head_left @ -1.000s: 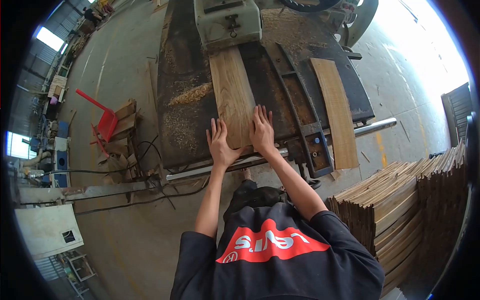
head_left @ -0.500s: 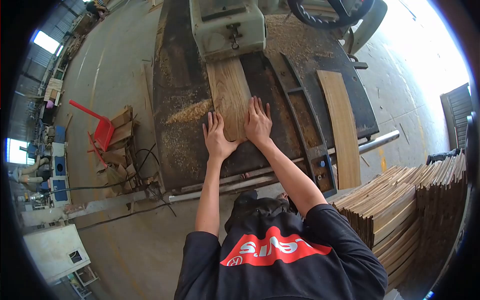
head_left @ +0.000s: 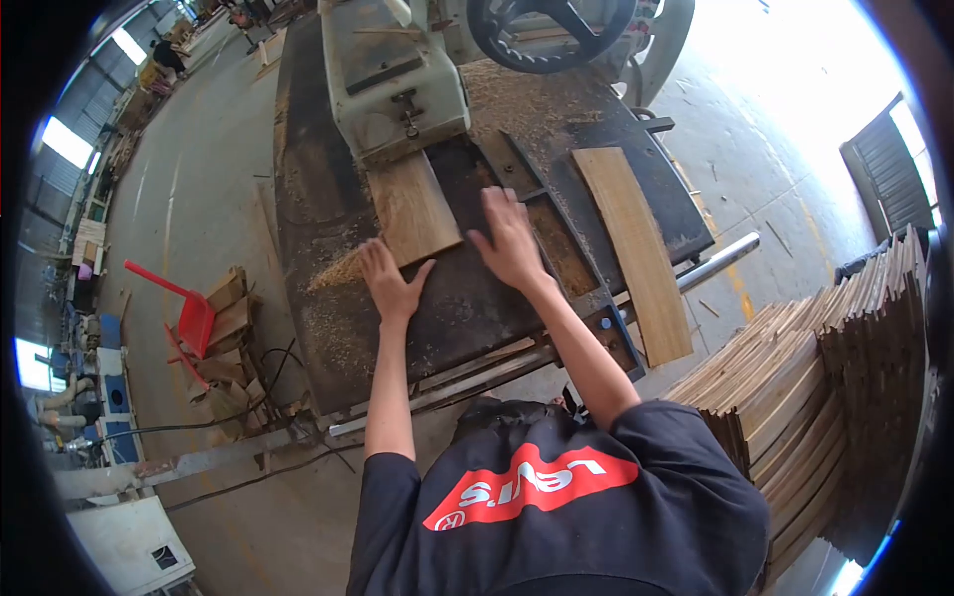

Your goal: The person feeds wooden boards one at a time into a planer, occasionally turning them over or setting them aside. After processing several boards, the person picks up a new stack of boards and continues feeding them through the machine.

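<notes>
"Spreading open beside the near left corner of the wooden board (head_left: 412, 214), your left hand (head_left: 393, 286) has its fingers along the side and its thumb out by the near edge. Is it gripping?"

"You aren't closing it round anything; whether your fingertips touch the wood, I can't tell."

"And your right hand (head_left: 512, 248)?"

"You have it open too, fingers raised and a little blurred, over the worktop (head_left: 447, 323) just to the right of the board, holding nothing."

"Where does your board lie?"

"Flat on the worktop in front of you, its far part hidden under the machine housing (head_left: 402, 109)."

"What else is around you?"

"Wood shavings (head_left: 336, 271) to the left of the board, and a dark metal frame (head_left: 571, 253) to your right. Past that, a second board (head_left: 641, 268) sticks out over the worktop's near edge. A tall stack of boards (head_left: 785, 368) stands farther right, and a handwheel (head_left: 586, 42) sits beyond your right hand."
</notes>
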The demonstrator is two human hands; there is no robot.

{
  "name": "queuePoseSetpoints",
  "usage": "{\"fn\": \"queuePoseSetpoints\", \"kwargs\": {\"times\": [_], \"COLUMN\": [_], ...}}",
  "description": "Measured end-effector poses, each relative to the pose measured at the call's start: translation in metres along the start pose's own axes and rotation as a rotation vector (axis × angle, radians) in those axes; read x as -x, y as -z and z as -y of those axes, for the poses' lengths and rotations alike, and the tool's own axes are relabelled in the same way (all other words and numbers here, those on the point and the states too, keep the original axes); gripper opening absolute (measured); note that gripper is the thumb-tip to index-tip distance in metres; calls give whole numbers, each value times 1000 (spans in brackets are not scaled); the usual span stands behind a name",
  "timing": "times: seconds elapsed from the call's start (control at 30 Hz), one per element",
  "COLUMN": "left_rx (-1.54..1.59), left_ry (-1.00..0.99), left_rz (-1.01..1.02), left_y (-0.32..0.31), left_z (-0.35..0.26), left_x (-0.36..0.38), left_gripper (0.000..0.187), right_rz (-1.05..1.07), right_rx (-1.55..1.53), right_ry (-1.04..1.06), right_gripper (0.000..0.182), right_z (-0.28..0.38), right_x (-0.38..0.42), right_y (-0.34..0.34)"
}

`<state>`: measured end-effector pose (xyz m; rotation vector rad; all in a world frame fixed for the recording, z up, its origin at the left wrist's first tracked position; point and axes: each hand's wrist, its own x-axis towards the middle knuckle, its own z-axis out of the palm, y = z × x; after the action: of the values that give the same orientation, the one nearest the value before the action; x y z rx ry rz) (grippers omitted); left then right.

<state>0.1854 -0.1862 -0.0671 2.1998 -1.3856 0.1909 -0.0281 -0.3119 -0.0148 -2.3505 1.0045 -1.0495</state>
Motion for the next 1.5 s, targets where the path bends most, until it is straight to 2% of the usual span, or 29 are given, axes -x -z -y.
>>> {"fn": "queuePoseSetpoints", "kwargs": {"times": [0.07,0.13,0.17,0.23,0.27,0.33,0.37,0.47,0.53,0.6,0.63,0.67,0.7,0.73,0.77,0.83,0.9,0.93,1.0,1.07,1.1,1.13,1.2,1.27,1.33,1.37,1.4,1.47,1.5], "left_rx": [18,-53,-143,-89,-76,-84,-110,-42,-22,191,302,445,586,695,802,913,721,701,622,527,533,541,485,344,298,262,226,211,199], "left_ry": [-24,-15,-21,-44,-50,-66,-66,-156,-191,-160,-134,-101,-62,-8,56,30,-98,-65,-84,-39,47,126,145,82,51,56,59,47,34], "left_rz": [-186,-133,-111,-132,-169,-164,-165,-234,-261,-263,-256,-199,-139,-21,91,288,367,353,376,339,304,265,218,207,181,199,217,226,236], "left_y": [0,4,3,-3,-5,-5,-5,-6,4,18,30,40,51,64,78,112,128,134,142,133,127,120,115,117,115,113,112,110,108], "left_z": [-1,-5,-10,-5,-1,1,2,7,-7,-35,-56,-77,-97,-117,-138,-177,-201,-210,-221,-213,-205,-197,-178,-161,-147,-141,-136,-124,-117], "left_x": [-3,-1,-8,-8,-8,-8,-7,-2,16,48,69,89,111,131,149,179,198,204,210,219,223,225,222,210,205,201,197,188,183], "left_gripper": [111,108,104,101,98,93,89,79,74,71,69,70,71,80,89,116,146,146,155,154,152,149,145,143,141,140,139,140,141], "right_rz": [-68,-141,-148,145,133,242,194,196,111,23,3,-23,30,90,107,235,304,326,355,333,306,332,423,459,260,139,141,195,158], "right_rx": [177,513,549,664,682,508,546,435,484,139,-64,-262,-477,-690,-687,-1925,-1970,-2013,-1995,-1929,-1878,-1891,-1763,-1648,-1380,-1246,-1248,-927,-839], "right_ry": [-72,-285,-300,-879,-895,-900,-829,-857,-792,-877,-917,-963,-1032,-1090,-1090,-996,-987,-958,-992,-1007,-1053,-1051,-1178,-1191,-1047,-880,-878,-730,-662], "right_gripper": [69,85,85,106,106,122,121,121,116,112,104,98,93,89,89,84,85,87,83,75,65,65,59,55,51,44,44,42,44], "right_z": [-26,-74,-80,-78,-82,-89,-95,-96,-90,-88,-93,-99,-75,-48,-41,-23,0,11,28,40,42,41,35,32,41,44,44,42,45], "right_x": [37,88,101,127,141,165,174,171,171,166,169,172,168,161,166,175,180,181,183,186,186,185,182,181,178,173,169,162,157], "right_y": [69,117,142,190,204,214,213,220,225,233,233,233,244,254,246,223,191,175,146,122,113,103,87,73,60,52,47,37,30]}}
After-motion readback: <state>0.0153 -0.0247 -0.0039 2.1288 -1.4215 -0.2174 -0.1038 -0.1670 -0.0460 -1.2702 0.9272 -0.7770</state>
